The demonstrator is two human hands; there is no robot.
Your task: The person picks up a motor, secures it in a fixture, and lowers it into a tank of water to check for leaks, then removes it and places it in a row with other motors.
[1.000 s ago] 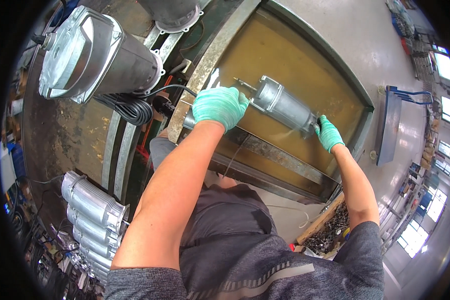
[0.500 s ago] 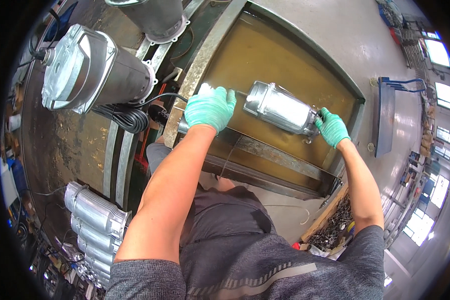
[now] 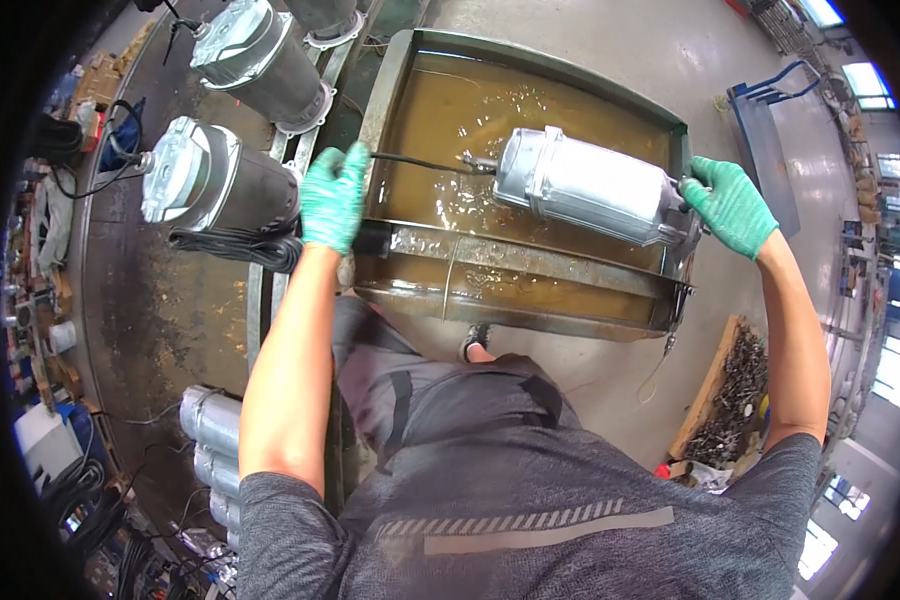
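Observation:
A silver, ribbed cylindrical motor (image 3: pixel 605 192) hangs level over a metal tank (image 3: pixel 530 262) of murky brown water. My right hand (image 3: pixel 732 208), in a green glove, is closed around the small fitting at the motor's right end. A black cable (image 3: pixel 420 160) runs taut from the motor's left end to my left hand (image 3: pixel 334 198). That hand, also gloved in green, grips the cable at the tank's left edge. Its fingers partly hide the cable there. Wet glints and ripples show on the water around the motor.
Similar motors (image 3: pixel 255 180) with coiled cable (image 3: pixel 235 248) stand on the bench at left. More silver housings (image 3: pixel 215 420) lie at lower left. A blue cart (image 3: pixel 765 135) stands beyond the tank, and a wooden box of metal parts (image 3: pixel 730 395) sits at right.
The motor has risen from the water toward me. My left hand has moved left, drawing the cable out straight. My right hand stays at the motor's end, and the view has shifted.

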